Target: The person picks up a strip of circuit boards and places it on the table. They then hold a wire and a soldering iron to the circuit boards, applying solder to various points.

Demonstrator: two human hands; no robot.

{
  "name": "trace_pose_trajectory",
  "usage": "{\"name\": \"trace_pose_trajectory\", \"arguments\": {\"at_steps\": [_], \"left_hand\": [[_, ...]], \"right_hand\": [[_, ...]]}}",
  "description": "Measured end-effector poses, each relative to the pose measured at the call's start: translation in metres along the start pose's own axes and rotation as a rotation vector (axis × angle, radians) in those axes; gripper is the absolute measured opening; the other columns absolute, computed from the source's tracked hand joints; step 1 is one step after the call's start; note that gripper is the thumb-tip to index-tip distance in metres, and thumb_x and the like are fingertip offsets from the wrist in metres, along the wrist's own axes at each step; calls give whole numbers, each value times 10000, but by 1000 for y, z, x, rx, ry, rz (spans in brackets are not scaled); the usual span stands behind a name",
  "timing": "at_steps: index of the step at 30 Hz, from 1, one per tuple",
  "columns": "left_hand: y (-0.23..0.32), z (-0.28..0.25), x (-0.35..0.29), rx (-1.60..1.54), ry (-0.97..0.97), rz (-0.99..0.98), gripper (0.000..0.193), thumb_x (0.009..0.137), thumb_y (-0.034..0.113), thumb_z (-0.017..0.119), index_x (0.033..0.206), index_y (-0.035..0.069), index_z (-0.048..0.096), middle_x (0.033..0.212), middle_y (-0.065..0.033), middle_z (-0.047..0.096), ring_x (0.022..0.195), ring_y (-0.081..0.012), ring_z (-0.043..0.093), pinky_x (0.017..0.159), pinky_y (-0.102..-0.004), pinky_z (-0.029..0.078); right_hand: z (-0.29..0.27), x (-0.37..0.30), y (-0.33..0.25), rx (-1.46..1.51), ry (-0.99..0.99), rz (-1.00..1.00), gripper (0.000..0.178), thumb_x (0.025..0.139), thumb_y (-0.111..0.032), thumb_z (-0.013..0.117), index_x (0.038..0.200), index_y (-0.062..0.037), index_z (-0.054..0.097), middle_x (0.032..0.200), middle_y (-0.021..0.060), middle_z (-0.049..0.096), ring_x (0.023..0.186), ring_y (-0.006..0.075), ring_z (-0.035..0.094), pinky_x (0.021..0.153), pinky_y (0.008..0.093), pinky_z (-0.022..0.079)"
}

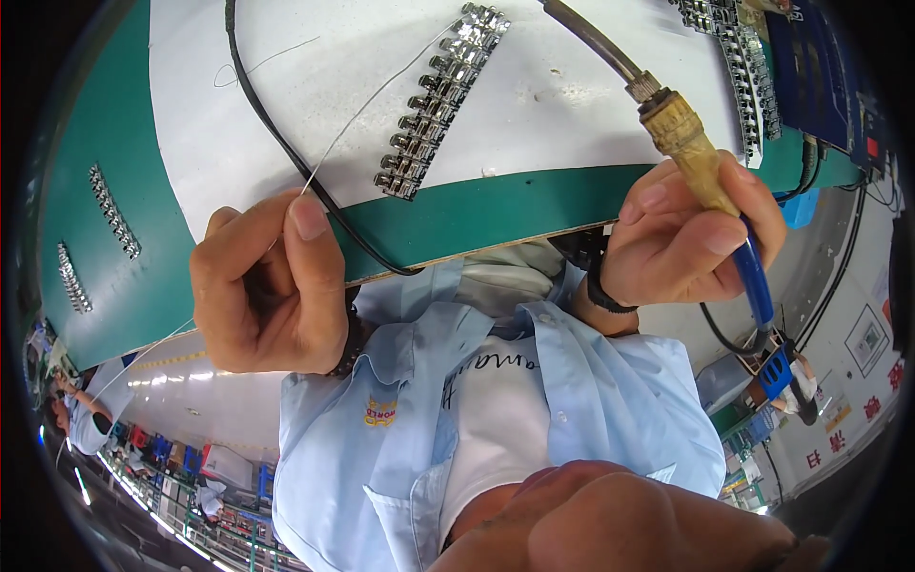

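Note:
My left hand (272,286) pinches a thin silvery wire (357,112), likely solder, between thumb and forefinger. The wire runs up across a white sheet to the far end of a slanted strip of shiny metal parts (429,114); whether it touches the strip I cannot tell. Its other end trails away at lower left. My right hand (681,238) is closed around a soldering iron (694,153) with a yellowed collar and blue handle. The iron's metal shaft points up and left, and its tip is out of the picture.
The white sheet (200,95) lies on a green tabletop (110,276). A black cable (255,105) crosses it by my left hand. Short metal strips (114,212) lie at left, more strips (739,76) at right. A dark blue box (820,76) stands far right. Other people are in the background.

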State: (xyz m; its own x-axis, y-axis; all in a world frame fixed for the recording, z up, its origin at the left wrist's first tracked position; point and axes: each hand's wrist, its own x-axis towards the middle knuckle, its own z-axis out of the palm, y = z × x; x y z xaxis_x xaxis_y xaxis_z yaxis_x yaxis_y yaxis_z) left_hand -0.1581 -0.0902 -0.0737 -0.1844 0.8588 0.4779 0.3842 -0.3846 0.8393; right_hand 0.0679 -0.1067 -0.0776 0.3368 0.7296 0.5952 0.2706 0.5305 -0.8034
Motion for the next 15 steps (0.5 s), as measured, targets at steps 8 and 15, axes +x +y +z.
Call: {"name": "trace_pose_trajectory", "arguments": {"at_steps": [8, 15], "left_hand": [[0, 3, -1, 8, -5, -17, 126, 738, -91, 721, 783, -44, 612, 585, -29, 593, 449, -19, 259, 451, -197, 183], [0, 3, -1, 0, -8, -22, 130, 738, -104, 714, 791, -49, 609, 600, -32, 601, 452, -17, 260, 446, -195, 181]], "right_hand": [[9, -3, -4, -26, 59, 119, 329, 896, -205, 635, 1040, 75, 537, 764, 154, 638, 506, 92, 558, 449, 172, 419], [12, -1, -8, -4, 86, 206, 282, 874, -126, 643, 1041, 83, 553, 764, 141, 638, 508, 84, 546, 460, 175, 418]]}}
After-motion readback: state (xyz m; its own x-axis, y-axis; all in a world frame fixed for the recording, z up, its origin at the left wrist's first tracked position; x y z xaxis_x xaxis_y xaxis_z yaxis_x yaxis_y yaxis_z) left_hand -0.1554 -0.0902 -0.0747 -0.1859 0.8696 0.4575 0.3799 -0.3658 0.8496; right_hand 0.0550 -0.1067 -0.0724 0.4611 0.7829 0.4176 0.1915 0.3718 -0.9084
